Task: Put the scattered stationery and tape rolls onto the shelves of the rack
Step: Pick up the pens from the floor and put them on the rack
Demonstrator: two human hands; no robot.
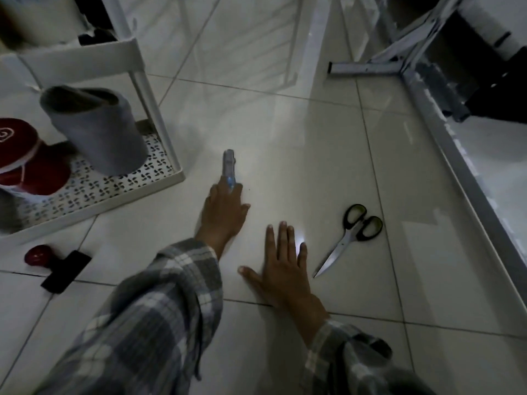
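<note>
My left hand [224, 215] is closed around the lower end of a clear blue stapler-like tool [229, 169] that points away from me over the white floor tiles. My right hand [282, 263] lies flat on the floor with its fingers spread and holds nothing. Black-handled scissors [349, 238] lie on the tiles just right of that hand, blades toward me. The white rack [159, 129] stands at the left; its perforated bottom shelf [94, 192] carries a grey cylinder [97, 129] and red tape rolls [25, 155]. A red-knobbed black stamp [57, 266] lies on the floor in front of the rack.
A white wire frame [296, 52] stands at the back centre. A grey metal table leg and foot [368, 67] reach in from the back right, and a white ledge [470, 178] runs along the right side. Dark objects sit on the rack's upper shelf [94, 27].
</note>
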